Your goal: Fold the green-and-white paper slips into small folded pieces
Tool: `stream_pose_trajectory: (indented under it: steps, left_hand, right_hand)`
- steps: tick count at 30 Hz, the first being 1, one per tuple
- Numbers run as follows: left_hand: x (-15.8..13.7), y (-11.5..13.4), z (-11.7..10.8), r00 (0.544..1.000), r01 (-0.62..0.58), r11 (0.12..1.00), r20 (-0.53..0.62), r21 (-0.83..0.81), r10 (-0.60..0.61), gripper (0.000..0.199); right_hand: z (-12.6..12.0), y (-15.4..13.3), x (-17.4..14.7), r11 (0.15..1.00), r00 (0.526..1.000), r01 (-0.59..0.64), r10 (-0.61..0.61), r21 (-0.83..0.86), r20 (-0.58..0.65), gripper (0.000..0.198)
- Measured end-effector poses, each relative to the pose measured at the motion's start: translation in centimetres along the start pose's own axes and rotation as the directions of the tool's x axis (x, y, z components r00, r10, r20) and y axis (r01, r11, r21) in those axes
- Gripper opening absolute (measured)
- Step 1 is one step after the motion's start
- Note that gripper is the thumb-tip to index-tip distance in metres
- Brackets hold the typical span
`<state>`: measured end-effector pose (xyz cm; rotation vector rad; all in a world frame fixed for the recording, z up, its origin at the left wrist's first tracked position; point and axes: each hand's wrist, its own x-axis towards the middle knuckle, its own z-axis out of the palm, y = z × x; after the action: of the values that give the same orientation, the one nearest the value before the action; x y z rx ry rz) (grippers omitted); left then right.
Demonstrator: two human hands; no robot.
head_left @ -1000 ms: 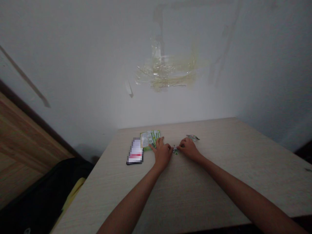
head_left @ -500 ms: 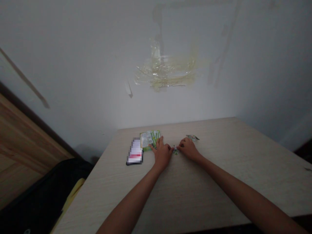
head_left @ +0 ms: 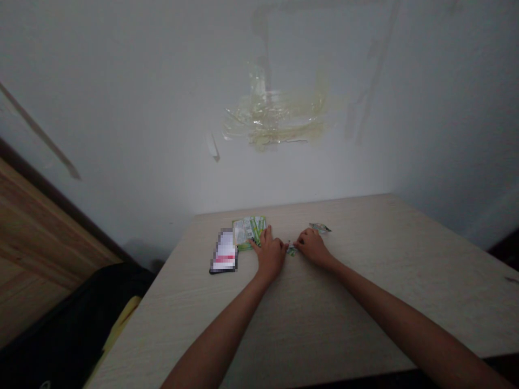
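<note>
A small green-and-white printed scrap lies on the table between my two hands. My left hand pinches its left side with thumb and forefinger, while the other fingers spread towards a green printed packet and touch or overlap its right edge. On the other side, my right hand has its fingertips pressed together at the scrap's right end. Just beyond the right hand lies a crumpled small wrapper piece. What exactly the scrap is stays too small to make out.
A phone with a blurred-out screen lies left of my left hand, against the packet. The pale wooden table meets a wall bearing old tape. A black bag and yellow cloth sit beyond the table's left edge.
Hardly anything differs. Both hands keep their places, and the small scrap between them has shifted very slightly.
</note>
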<state>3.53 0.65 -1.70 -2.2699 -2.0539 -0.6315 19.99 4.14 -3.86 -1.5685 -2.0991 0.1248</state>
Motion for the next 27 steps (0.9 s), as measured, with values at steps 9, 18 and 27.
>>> stream_pose_trajectory:
  steps: [9, 18, 27]
  left_hand:
    - [0.0, -0.14, 0.07, 1.0, 0.004, 1.0, 0.001, -0.006, -0.004, 0.027]
    - [-0.17, -0.13, -0.13, 0.999, -0.022, 0.999, -0.033, -0.032, 0.021, 0.02]
    - [-0.14, -0.37, -0.39, 0.997, -0.071, 0.995, -0.006, -0.073, 0.07, 0.018]
  right_hand:
    - [0.02, -0.28, -0.29, 1.0, 1.0, 0.007, -0.007, -0.008, 0.006, 0.019]
    - [-0.01, -0.13, -0.17, 0.998, 0.998, -0.054, 0.053, 0.027, 0.031, 0.018]
    - [-0.38, 0.02, -0.76, 0.989, 1.0, 0.016, -0.014, 0.147, -0.019, 0.013]
